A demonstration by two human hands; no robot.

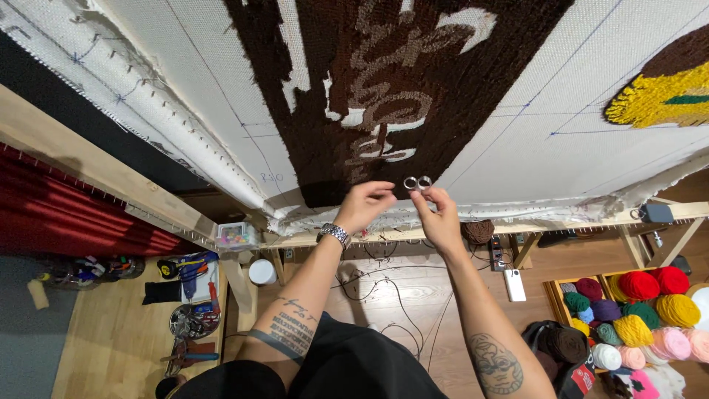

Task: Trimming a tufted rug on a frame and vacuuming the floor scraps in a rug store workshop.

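Note:
A white tufting cloth [576,96] is stretched on a wooden frame [96,174] in front of me, with a dark brown tufted patch [413,66] at its middle. My right hand [439,218] holds small scissors [417,182] by their silver ring handles, close to the lower edge of the brown patch. My left hand [363,205] is raised beside it, with fingers pinched at the cloth near the scissors. A metal watch [334,234] sits on my left wrist. What the left fingers pinch is too small to tell.
A yellow tufted shape [657,96] lies at the right of the cloth. Yarn balls [642,310] in several colours fill crates on the floor at the right. A low wooden table [118,332] with tools stands at the left. Cables [391,295] trail over the floor.

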